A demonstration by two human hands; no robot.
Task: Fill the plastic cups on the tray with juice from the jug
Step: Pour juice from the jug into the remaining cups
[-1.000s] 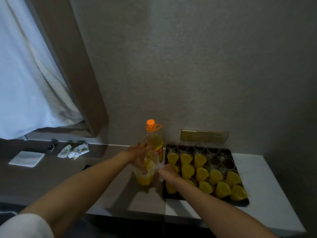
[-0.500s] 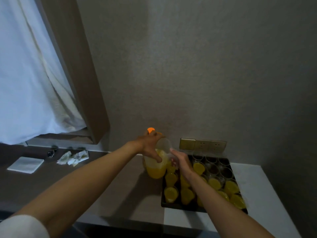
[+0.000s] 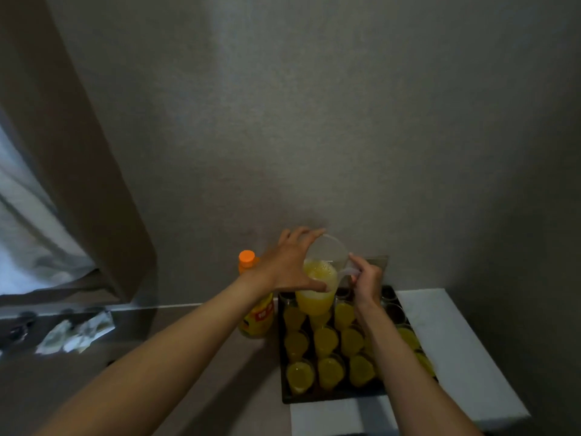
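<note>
A clear plastic jug (image 3: 317,291), about half full of orange juice, is held above the back rows of a black tray (image 3: 333,398). My left hand (image 3: 289,262) wraps around the jug's left side, thumb across its front. My right hand (image 3: 366,278) grips the jug's handle on the right. The tray holds several plastic cups (image 3: 327,372) filled with juice. A few cups at the back right (image 3: 394,311) look dark and empty. The jug hides the cups right beneath it.
An orange-capped juice bottle (image 3: 251,316) stands left of the tray, touching distance from my left forearm. Crumpled tissues (image 3: 75,335) lie far left on the brown counter. The wall is close behind. A white counter section (image 3: 456,350) lies right of the tray.
The jug has been lifted off the counter and carried right, over the tray's back rows. Both hands rose with it. The camera has tilted and moved closer.
</note>
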